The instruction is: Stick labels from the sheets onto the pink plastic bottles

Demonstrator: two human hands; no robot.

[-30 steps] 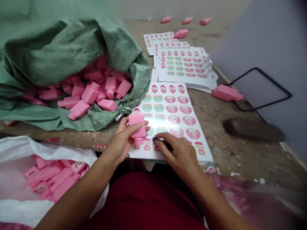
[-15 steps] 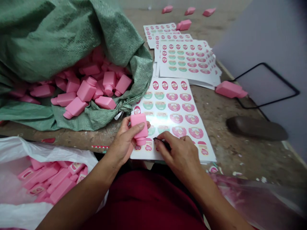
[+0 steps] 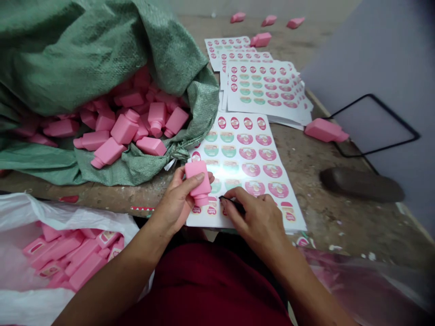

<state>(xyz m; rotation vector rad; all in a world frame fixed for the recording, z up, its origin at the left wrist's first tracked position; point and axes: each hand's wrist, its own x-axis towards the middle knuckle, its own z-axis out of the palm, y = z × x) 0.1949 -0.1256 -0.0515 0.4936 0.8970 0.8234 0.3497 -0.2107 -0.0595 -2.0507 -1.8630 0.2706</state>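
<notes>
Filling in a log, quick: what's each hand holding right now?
Left hand: closed around a pink bottle.
Right hand: closed on a thin black tool, over the label sheet.

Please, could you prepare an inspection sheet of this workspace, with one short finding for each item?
Surface: worn brown tabletop with pale scraps.
Job's things: sticker sheet in front, more sheets behind; pink bottles in green sack; white bag with bottles, some labelled.
Clutter: loose bottles, brown oblong object.
Hands: left hand holds one bottle; right hand pinches thin dark item over the sticker sheet.
Cables: nothing seen.
Surroundings: pale panel at right, black frame beside it.
</notes>
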